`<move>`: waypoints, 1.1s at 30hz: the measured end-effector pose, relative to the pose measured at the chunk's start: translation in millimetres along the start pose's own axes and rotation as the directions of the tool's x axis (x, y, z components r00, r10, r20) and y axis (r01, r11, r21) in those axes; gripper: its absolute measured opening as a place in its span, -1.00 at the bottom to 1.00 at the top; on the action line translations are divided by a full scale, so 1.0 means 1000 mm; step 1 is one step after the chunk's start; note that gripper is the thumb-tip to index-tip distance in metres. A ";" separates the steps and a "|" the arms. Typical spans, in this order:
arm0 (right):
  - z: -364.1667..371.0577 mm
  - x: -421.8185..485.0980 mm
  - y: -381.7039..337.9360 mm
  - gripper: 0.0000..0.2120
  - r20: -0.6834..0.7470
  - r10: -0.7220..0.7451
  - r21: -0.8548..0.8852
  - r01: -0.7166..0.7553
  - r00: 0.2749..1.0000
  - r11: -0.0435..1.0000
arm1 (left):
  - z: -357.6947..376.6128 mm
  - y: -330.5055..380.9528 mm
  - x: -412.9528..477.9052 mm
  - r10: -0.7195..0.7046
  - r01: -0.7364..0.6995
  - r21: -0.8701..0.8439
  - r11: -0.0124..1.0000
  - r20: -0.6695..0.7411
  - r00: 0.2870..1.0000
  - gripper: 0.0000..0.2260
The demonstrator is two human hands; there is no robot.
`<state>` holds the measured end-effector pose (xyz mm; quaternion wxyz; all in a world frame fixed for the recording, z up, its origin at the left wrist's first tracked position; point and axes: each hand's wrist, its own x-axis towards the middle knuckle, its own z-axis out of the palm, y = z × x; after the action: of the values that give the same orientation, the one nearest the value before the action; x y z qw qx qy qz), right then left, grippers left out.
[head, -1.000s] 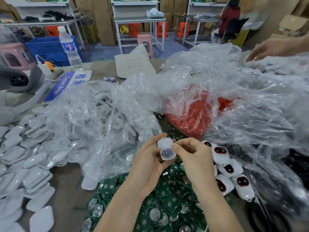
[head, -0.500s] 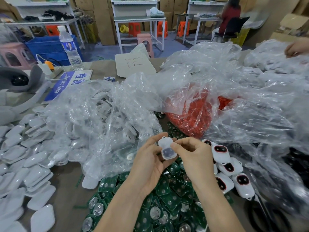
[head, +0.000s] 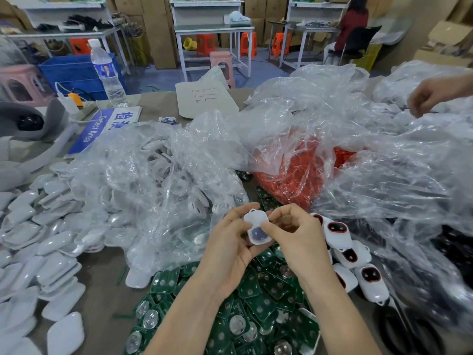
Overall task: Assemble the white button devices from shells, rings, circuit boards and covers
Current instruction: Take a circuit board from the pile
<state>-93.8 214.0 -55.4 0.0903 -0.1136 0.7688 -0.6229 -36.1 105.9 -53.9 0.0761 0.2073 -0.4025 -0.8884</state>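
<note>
- The left hand (head: pixel 230 244) grips a white shell (head: pixel 256 230) from the left, its fingers curled under the shell and its thumb at the upper edge.
- The right hand (head: pixel 299 239) pinches the same shell at its right edge with thumb and curled fingers.
- The shell is held in the air between both hands, its hollow side facing the camera, with a dark round part in its lower half.
- Right below the hands, a heap of green circuit boards (head: pixel 256 301) lies on the surface (head: pixel 102 272).
- Just right of the right hand, several white devices (head: pixel 353 257) with red-rimmed dark windows lie in a cluster.
- Behind the hands, red rings (head: pixel 294 175) fill a clear plastic bag (head: pixel 302 119).
- A second clear bag (head: pixel 153 180) to the left holds white parts.
- White covers (head: pixel 38 239) are piled along the left side of the surface.
- A water bottle (head: pixel 107 73) stands at the far left edge, near a blue sign (head: pixel 99 129).
- Another person's hand (head: pixel 432 96) reaches over the bags at upper right.
</note>
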 end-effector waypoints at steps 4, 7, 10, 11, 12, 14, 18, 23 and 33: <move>-0.002 -0.001 -0.001 -0.84 0.008 0.001 -0.005 -0.001 1.000 1.000 | 0.001 -0.001 -0.002 0.032 -0.033 0.100 0.994 0.012 0.999 -0.63; -0.002 -0.002 0.000 -0.85 0.018 0.015 -0.016 -0.015 1.000 1.000 | 0.002 -0.001 -0.003 0.053 -0.054 0.145 0.988 0.013 0.999 -0.59; -0.003 -0.001 0.001 -0.90 0.042 0.054 0.002 -0.054 0.998 0.999 | 0.003 -0.001 -0.003 0.061 -0.064 0.144 0.988 0.025 0.998 -0.60; -0.003 -0.001 0.001 -0.91 0.059 0.066 0.016 -0.067 0.996 0.998 | 0.003 -0.001 -0.003 0.062 -0.066 0.139 0.988 0.033 0.998 -0.61; -0.004 -0.001 0.000 -0.93 0.086 0.075 0.036 -0.078 0.993 0.996 | 0.002 -0.002 -0.002 0.067 -0.072 0.137 0.988 0.039 0.997 -0.61; -0.006 -0.001 -0.001 -0.94 0.168 0.086 0.094 -0.103 0.982 0.990 | 0.002 -0.003 -0.001 0.072 -0.079 0.133 0.988 0.056 0.996 -0.63; -0.013 0.004 -0.004 -0.87 0.256 0.082 0.116 -0.115 0.963 0.987 | 0.000 -0.004 -0.002 0.088 -0.095 0.158 0.983 0.051 0.995 -0.68; -0.032 0.019 -0.018 -0.89 0.423 0.060 -0.171 0.015 0.904 0.985 | -0.011 -0.003 0.002 0.333 -0.286 0.716 0.637 0.079 0.940 -0.85; -0.030 0.025 -0.015 -0.87 0.305 0.005 -0.255 0.076 0.952 0.964 | -0.007 -0.007 0.001 0.311 -0.265 0.656 0.707 0.048 0.949 -0.95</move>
<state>-125.5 232.4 -34.8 0.1797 -0.2326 0.8195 -0.4919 -34.0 105.6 -63.4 0.1495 0.1846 -0.7122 -0.6606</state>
